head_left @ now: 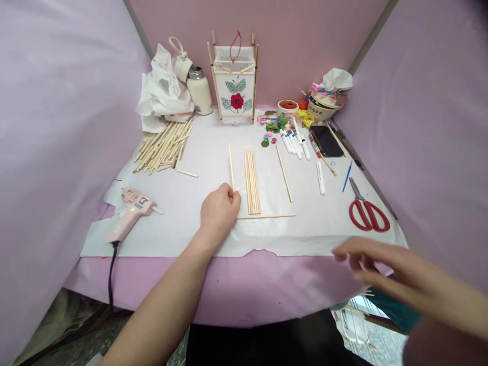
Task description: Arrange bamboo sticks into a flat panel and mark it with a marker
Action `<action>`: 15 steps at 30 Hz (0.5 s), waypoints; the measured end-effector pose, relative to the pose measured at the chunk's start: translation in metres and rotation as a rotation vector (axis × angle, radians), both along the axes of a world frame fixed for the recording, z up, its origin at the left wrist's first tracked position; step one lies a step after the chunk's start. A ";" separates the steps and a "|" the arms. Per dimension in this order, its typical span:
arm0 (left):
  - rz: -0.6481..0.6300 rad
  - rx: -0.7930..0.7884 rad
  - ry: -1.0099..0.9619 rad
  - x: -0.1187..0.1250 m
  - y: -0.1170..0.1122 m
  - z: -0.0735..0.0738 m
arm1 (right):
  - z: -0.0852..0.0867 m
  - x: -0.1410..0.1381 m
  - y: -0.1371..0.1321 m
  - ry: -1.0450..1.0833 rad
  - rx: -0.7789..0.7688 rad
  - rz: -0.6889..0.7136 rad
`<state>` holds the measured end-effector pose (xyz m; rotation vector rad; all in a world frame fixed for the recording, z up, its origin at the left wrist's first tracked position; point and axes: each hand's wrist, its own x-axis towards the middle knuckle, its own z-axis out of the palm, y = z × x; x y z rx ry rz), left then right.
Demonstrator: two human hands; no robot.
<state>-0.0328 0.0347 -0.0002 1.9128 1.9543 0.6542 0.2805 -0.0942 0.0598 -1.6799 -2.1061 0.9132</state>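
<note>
Pinching a thin stick (231, 165) between thumb and curled fingers, the left hand (219, 211) is resting on the sheet (208, 147) that is covering the desk (263, 290). The stick is pointing out of the grip toward twelve o'clock. A row of sticks (252, 183) is lying beside this hand at two o'clock, and a lone stick (284, 174) is lying farther out the same way. A crosswise stick (270, 217) is running toward three o'clock, one end close to the hand. A glue gun (131, 213) is lying well apart at nine, a pile (163, 147) of sticks is spreading between ten and eleven, and a frame (233, 79) is standing far off at twelve. Between three and four, the right hand (409, 274) is hovering, blurred and released, its fingers loosely bent; scissors (360, 192) are lying at eleven from it.
</note>
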 end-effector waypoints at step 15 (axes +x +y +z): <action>-0.027 0.005 0.081 0.006 0.011 -0.007 | -0.063 -0.079 0.124 -0.072 0.081 -0.334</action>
